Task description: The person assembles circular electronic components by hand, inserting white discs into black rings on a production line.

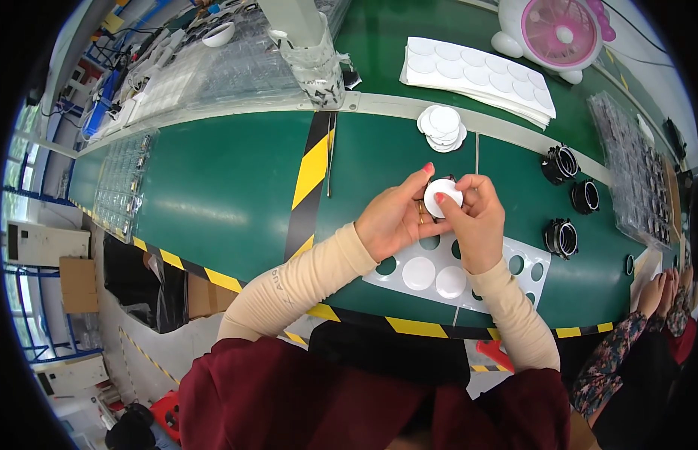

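Note:
Both hands meet over the green workbench around a small round part with a white disc (pixel 443 196) on its face; dark edges of the part show at its upper rim. My left hand (pixel 394 219) is closed on the part from the left and below, its thumb pointing up. My right hand (pixel 480 221) grips it from the right, thumb on the white disc. Beneath my hands lies a white sticker sheet (pixel 528 253) with several round cut-outs; two white discs (pixel 419 274) remain in it. Several loose white discs (pixel 442 129) are piled beyond my hands.
Three black ring-shaped parts (pixel 560 237) stand on the right, near a small dark ring (pixel 630 264). Farther back are stacked sticker sheets (pixel 476 75) and a pink-white fan (pixel 563 34). Clear trays (pixel 630 172) line the right. A co-worker's hands (pixel 652 294) are at far right.

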`<state>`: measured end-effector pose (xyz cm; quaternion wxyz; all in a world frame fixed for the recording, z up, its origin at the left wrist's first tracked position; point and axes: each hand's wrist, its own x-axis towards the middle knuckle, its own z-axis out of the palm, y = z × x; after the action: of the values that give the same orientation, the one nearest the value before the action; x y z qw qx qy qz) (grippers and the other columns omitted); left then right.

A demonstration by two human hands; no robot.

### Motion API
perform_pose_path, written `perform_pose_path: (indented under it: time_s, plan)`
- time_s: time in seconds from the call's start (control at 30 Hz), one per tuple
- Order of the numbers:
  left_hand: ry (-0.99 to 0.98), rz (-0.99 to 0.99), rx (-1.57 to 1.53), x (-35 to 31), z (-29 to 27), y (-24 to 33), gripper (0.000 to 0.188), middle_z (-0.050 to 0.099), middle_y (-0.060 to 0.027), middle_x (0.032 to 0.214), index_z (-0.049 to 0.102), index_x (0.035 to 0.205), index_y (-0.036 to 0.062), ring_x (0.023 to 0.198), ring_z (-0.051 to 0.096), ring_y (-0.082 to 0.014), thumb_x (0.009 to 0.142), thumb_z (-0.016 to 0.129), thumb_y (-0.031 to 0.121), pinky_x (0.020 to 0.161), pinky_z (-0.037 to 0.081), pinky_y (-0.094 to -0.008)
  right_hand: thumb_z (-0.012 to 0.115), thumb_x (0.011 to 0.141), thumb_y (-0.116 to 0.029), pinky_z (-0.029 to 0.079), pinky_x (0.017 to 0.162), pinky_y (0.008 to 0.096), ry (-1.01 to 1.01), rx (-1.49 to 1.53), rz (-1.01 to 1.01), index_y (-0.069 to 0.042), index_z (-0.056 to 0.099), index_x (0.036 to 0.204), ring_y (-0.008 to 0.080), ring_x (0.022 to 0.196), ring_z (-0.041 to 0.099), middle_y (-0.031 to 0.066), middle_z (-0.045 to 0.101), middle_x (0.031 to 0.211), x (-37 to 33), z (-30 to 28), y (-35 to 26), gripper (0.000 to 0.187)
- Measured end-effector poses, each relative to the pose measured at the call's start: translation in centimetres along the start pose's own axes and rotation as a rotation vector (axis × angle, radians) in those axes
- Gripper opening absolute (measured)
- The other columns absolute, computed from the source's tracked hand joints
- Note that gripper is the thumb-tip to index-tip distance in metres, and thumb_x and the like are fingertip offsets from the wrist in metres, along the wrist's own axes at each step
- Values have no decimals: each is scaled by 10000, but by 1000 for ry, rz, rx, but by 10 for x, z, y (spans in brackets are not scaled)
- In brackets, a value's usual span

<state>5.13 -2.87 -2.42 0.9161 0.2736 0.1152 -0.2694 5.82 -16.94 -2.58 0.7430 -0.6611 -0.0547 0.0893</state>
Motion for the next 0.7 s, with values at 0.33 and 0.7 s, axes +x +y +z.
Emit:
perform_pose_path:
  time_s: [0.33, 0.7]
  plan:
    - [-39, 5, -59, 1, -7, -1, 312, 547, -79, 1044, 467, 1057, 61, 942, 572, -196, 916, 422, 335, 895, 446, -373, 577, 787, 17, 434, 605, 181, 5, 21, -5, -25, 440, 996, 81, 742, 552, 58, 595, 836, 2, 4, 0, 254]
    - [-109, -53, 14, -2, -6, -1, 295, 564, -58, 1010, 502, 1026, 73, 951, 566, -180, 899, 462, 336, 907, 440, -384, 577, 841, -118, 390, 620, 184, 51, -118, -76, -2, 553, 889, 54, 706, 470, 1, 535, 798, 1, 7, 6, 128]
